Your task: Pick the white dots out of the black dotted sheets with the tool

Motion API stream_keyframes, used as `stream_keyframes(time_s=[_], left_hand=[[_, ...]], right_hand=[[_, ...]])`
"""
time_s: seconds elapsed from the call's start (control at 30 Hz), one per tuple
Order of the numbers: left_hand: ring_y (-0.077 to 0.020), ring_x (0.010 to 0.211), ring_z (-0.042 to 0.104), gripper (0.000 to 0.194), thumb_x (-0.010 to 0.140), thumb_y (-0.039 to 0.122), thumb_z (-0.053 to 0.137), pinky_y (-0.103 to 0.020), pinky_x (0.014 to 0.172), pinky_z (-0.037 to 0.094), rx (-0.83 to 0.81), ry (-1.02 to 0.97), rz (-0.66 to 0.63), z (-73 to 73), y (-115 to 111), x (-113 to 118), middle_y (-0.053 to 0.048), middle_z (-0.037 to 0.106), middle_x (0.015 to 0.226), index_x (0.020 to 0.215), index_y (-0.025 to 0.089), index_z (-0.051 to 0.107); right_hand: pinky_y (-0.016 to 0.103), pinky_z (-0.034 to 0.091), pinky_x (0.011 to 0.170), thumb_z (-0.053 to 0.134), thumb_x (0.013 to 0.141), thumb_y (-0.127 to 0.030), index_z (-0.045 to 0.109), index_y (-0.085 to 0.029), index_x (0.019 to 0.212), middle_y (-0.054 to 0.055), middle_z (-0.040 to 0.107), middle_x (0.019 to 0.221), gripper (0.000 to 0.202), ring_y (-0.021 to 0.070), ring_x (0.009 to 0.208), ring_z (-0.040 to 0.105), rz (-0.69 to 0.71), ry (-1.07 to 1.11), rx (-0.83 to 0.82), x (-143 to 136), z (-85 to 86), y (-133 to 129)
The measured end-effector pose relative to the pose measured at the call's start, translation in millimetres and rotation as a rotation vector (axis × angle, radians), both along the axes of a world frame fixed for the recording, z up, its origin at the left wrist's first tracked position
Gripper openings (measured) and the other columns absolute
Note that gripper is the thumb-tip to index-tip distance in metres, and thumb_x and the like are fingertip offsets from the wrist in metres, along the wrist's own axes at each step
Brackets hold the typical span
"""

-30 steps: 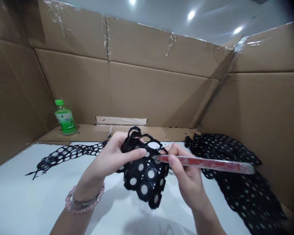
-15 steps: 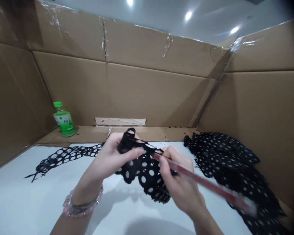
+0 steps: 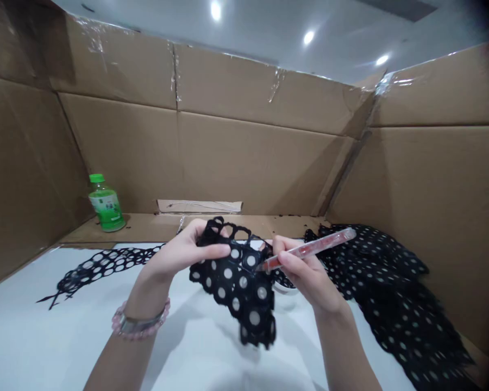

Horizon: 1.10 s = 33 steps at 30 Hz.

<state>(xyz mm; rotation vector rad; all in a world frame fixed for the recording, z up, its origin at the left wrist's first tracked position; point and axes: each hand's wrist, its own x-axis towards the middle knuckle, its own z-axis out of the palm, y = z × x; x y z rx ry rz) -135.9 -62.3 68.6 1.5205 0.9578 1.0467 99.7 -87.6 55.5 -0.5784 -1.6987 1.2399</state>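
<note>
My left hand (image 3: 191, 252) is closed on the upper left edge of a black fabric piece with white dots (image 3: 236, 288), its thumb lying across the front. Open ring-shaped holes run along the fabric's top edge, and the lower part hangs down over the white table. In my right hand (image 3: 305, 266) is a slim red pen-like tool in a clear casing (image 3: 315, 247). Its narrow tip points left and meets the dotted fabric, as far as I can see. The right fingers are also close to the fabric's right edge; whether they pinch it is hidden.
A strip of black netting (image 3: 106, 265) lies on the white table (image 3: 44, 336) at left. A green bottle (image 3: 107, 209) stands in the back left corner. More dotted black fabric (image 3: 391, 288) is heaped at right. Cardboard walls (image 3: 244, 163) surround the table. A white rim (image 3: 286, 289) shows behind the fabric.
The red tool has swung from pointing down right to pointing up right at its back end. The fabric has been turned and spread, so its dotted face and top holes show more.
</note>
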Motion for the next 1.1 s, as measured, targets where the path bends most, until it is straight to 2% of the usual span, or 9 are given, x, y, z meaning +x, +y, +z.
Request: stream_keyframes(time_s=[0.13, 0.23, 0.3, 0.37, 0.47, 0.6, 0.77, 0.97, 1.1], left_hand=[[-0.0226, 0.084, 0.061, 0.058, 0.043, 0.050, 0.089, -0.032, 0.079, 0.047, 0.023, 0.109, -0.278, -5.5, 14, 0, -0.003, 0.068, 0.084, 0.085, 0.017, 0.067], [-0.0244, 0.088, 0.063, 0.069, 0.059, 0.063, 0.077, -0.035, 0.084, 0.047, 0.080, -0.045, -0.538, -9.8, 20, 9, -0.007, 0.070, 0.091, 0.109, 0.016, 0.067], [-0.0232, 0.088, 0.063, 0.069, 0.068, 0.064, 0.070, -0.033, 0.081, 0.048, 0.085, -0.135, -0.594, -12.7, 22, 16, -0.008, 0.070, 0.092, 0.117, 0.017, 0.065], [-0.0207, 0.085, 0.062, 0.060, 0.069, 0.057, 0.073, -0.031, 0.079, 0.048, 0.076, -0.129, -0.595, -14.6, 22, 20, -0.006, 0.070, 0.090, 0.113, 0.018, 0.066], [-0.0173, 0.078, 0.059, 0.038, 0.064, 0.039, 0.082, -0.028, 0.076, 0.046, 0.093, -0.004, -0.572, -13.3, 19, 23, -0.002, 0.066, 0.079, 0.092, 0.017, 0.069], [-0.0147, 0.070, 0.051, 0.027, 0.065, 0.038, 0.079, -0.026, 0.069, 0.041, 0.141, 0.118, -0.536, -5.7, 8, 25, 0.001, 0.058, 0.067, 0.071, 0.015, 0.066], [-0.0131, 0.065, 0.046, 0.027, 0.072, 0.038, 0.073, -0.026, 0.064, 0.038, 0.119, 0.076, -0.454, -2.8, -2, 20, 0.002, 0.050, 0.064, 0.062, 0.015, 0.061], [-0.0194, 0.079, 0.058, 0.020, 0.066, 0.034, 0.077, -0.031, 0.076, 0.047, 0.219, 0.089, -0.214, -7.0, -6, 11, 0.000, 0.062, 0.073, 0.072, 0.019, 0.065], [-0.0200, 0.079, 0.061, 0.019, 0.071, 0.035, 0.074, -0.033, 0.077, 0.048, 0.282, 0.134, -0.234, -9.5, -9, 6, 0.000, 0.063, 0.073, 0.069, 0.020, 0.061]], right_hand=[[0.029, 0.026, 0.062, 0.052, 0.092, -0.044, 0.041, -0.021, 0.067, -0.002, 0.037, 0.068, 0.036, 0.0151, 0.065, 0.034, 0.042, -0.100, -0.020, 4, 3.2, -9], [0.029, 0.028, 0.063, 0.053, 0.092, -0.043, 0.043, -0.021, 0.067, -0.002, 0.041, 0.068, 0.035, 0.0152, 0.066, 0.037, 0.055, -0.123, -0.004, 3, 5.4, -13], [0.028, 0.027, 0.061, 0.053, 0.093, -0.043, 0.043, -0.021, 0.067, -0.002, 0.039, 0.067, 0.035, 0.0145, 0.064, 0.035, 0.065, -0.118, -0.003, 1, 6.6, -13], [0.028, 0.025, 0.058, 0.052, 0.093, -0.042, 0.042, -0.021, 0.066, -0.003, 0.035, 0.065, 0.035, 0.0138, 0.061, 0.030, 0.076, -0.103, 0.006, 0, 7.8, -12], [0.028, 0.024, 0.057, 0.051, 0.093, -0.042, 0.042, -0.022, 0.066, -0.004, 0.031, 0.064, 0.036, 0.0136, 0.059, 0.025, 0.062, -0.090, 0.034, 1, 9.1, -11], [0.029, 0.023, 0.058, 0.052, 0.093, -0.043, 0.041, -0.022, 0.066, -0.004, 0.030, 0.064, 0.036, 0.0142, 0.060, 0.026, 0.023, -0.095, 0.037, 6, 7.0, -9], [0.031, 0.026, 0.062, 0.052, 0.092, -0.044, 0.042, -0.022, 0.067, -0.001, 0.038, 0.070, 0.035, 0.0168, 0.067, 0.034, 0.049, -0.041, -0.030, 6, 3.3, -8], [0.031, 0.029, 0.067, 0.051, 0.094, -0.041, 0.044, -0.022, 0.068, 0.000, 0.044, 0.073, 0.033, 0.0173, 0.071, 0.037, 0.045, 0.034, -0.042, -3, 4.2, -10], [0.029, 0.030, 0.068, 0.049, 0.095, -0.040, 0.043, -0.022, 0.069, 0.000, 0.044, 0.074, 0.032, 0.0167, 0.073, 0.038, 0.018, 0.077, -0.071, -7, 1.0, -12]])
